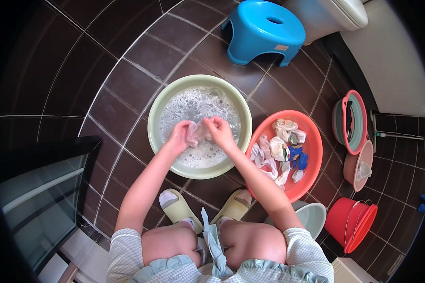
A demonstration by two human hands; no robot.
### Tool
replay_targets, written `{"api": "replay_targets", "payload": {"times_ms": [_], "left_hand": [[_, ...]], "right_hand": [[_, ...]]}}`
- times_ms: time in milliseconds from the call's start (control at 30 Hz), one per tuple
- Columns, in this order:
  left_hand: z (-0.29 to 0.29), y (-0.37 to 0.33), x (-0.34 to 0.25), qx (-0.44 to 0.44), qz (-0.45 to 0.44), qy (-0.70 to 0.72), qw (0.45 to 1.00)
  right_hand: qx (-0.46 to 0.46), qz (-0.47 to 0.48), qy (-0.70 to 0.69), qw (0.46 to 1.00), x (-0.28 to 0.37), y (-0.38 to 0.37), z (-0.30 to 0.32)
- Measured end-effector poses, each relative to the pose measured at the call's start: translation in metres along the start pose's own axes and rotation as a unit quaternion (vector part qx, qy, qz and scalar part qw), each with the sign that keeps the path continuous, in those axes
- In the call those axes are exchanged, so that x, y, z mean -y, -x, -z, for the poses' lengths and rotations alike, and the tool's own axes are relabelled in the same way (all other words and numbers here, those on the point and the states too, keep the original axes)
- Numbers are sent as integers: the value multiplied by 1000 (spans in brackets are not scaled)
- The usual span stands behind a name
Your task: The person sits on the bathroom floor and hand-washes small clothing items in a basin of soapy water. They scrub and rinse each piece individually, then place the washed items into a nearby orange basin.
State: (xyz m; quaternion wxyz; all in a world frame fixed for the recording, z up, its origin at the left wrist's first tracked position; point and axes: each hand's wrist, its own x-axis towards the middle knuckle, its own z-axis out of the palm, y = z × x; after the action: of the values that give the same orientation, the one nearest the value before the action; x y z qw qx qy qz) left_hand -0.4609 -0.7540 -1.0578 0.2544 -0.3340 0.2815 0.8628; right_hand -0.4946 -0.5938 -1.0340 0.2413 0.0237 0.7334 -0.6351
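Observation:
A pale green basin (152,127) stands on the floor in front of me, holding water covered with white suds (186,101). Over the middle of it, my left hand (178,136) and my right hand (220,132) pinch a small, wet, pale pinkish cloth (197,135) between them. Its exact kind cannot be made out; it looks thin and crumpled. My fingers are closed on it from both sides, close above the foam. Beside the green basin, to the right, is an orange-red basin (315,162) with several small garments (279,148), mostly white, some blue.
A blue plastic stool (264,33) is at the far side, near a white toilet base (321,21). Along the right are stacked folding basins (363,120), a pink basin (351,167) and a red bucket (344,219). A pale basin (317,217) sits by my right knee. My slippers (178,207) rest on dark tiles.

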Motion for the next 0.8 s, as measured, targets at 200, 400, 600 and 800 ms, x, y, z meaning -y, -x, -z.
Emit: {"api": "replay_targets", "payload": {"times_ms": [200,400,600,800], "left_hand": [[-44,3,18,-128,-109,-96,981],[-57,25,10,-149,-93,-186,967],[-55,46,5,-64,-43,-210,975],[-15,31,1,-116,-279,-612,731]], "right_hand": [[-79,86,201,973,41,20,-31],[-78,99,229,965,50,30,-42],[-87,65,307,945,37,-7,8],[-106,155,377,907,40,3,35]]}}
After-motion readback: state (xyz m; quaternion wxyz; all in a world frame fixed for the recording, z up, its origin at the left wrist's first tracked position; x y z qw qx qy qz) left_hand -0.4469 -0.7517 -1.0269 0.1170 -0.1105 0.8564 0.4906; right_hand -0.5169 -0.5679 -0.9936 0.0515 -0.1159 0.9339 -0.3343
